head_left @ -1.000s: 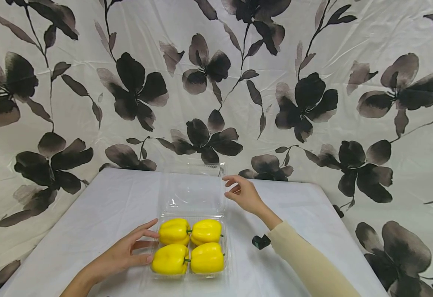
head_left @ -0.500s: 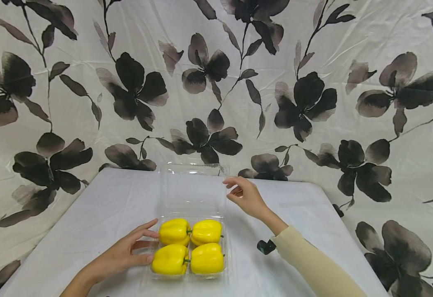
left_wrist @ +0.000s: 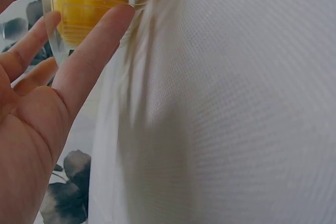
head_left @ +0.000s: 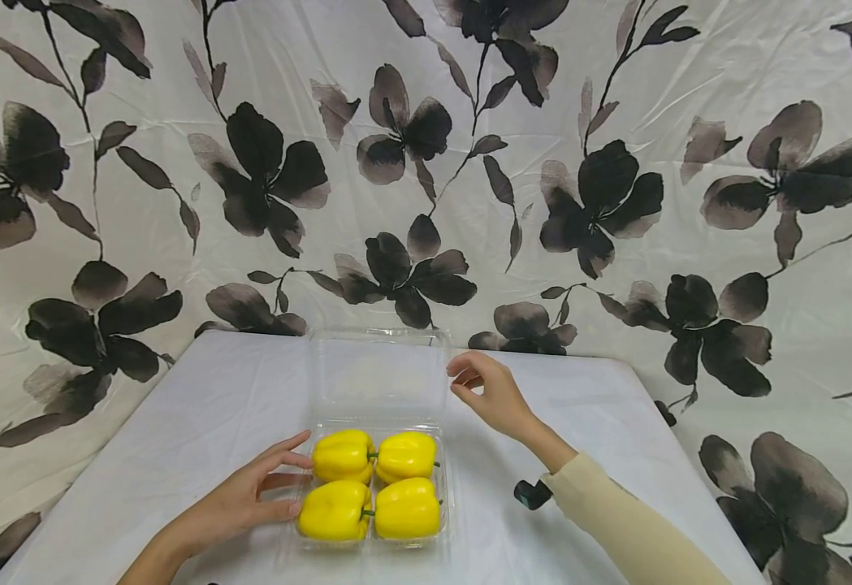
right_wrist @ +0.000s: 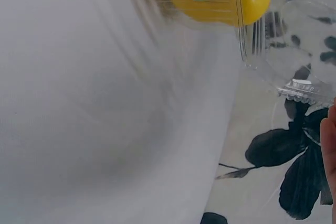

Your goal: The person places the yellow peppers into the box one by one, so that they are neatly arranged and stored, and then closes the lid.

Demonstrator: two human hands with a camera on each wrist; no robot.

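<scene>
Several yellow bell peppers [head_left: 408, 509] lie in the base of a clear plastic clamshell box [head_left: 446, 504], two rows deep. Its clear lid [head_left: 378, 378] stands open at the back, tilted away from me. At the box's left side my left hand [head_left: 243, 500] rests with fingers spread and extended, thumb and fingertips at the wall; the left wrist view shows the thumb against the ridged plastic. My right hand [head_left: 495, 394] is beside the lid's right edge, fingers loosely bent with a gap between thumb and forefinger. Whether a fingertip touches the lid is hard to tell.
A white cloth covers the table [head_left: 206, 406]. Behind its far edge hangs a white sheet [head_left: 499, 244] with dark flowers. A small black object [head_left: 532, 494] shows by the right sleeve [head_left: 616, 520].
The lid has tipped further back, its far edge now lower. My right hand has shifted slightly right and toward me. The left hand and the peppers have stayed in place.
</scene>
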